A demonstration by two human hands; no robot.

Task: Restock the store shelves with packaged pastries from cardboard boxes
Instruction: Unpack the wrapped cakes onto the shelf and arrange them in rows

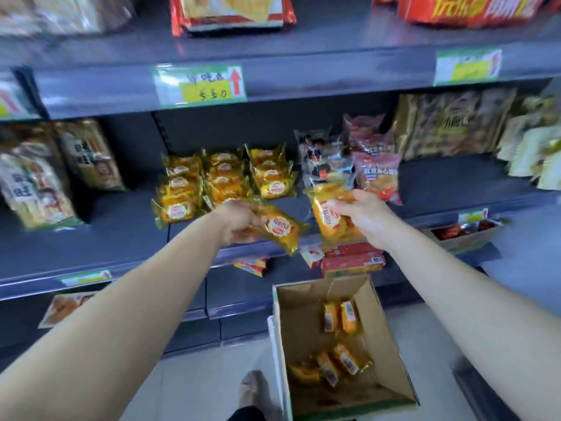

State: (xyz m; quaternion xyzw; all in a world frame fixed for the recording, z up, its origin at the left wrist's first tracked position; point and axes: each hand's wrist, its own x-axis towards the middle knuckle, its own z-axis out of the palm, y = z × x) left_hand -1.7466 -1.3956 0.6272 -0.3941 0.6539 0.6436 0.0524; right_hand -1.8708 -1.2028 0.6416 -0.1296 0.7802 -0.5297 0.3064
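Observation:
My left hand point(235, 221) grips a yellow-wrapped pastry pack point(280, 229) lying flat above the front edge of the middle shelf point(127, 238). My right hand point(362, 214) holds another yellow pastry pack point(329, 212) upright, just right of the first. Behind them, three stacks of the same yellow packs point(221, 180) sit on the shelf. On the floor below stands an open cardboard box point(391, 354) with several yellow packs point(337, 338) lying in its bottom.
Dark and pink snack bags point(355, 159) stand right of the yellow stacks, tall noodle bags point(45, 177) at the left. Red boxes point(352, 259) sit on the lower shelf. The upper shelf carries a price tag point(200, 85). My shoe point(252, 390) is beside the box.

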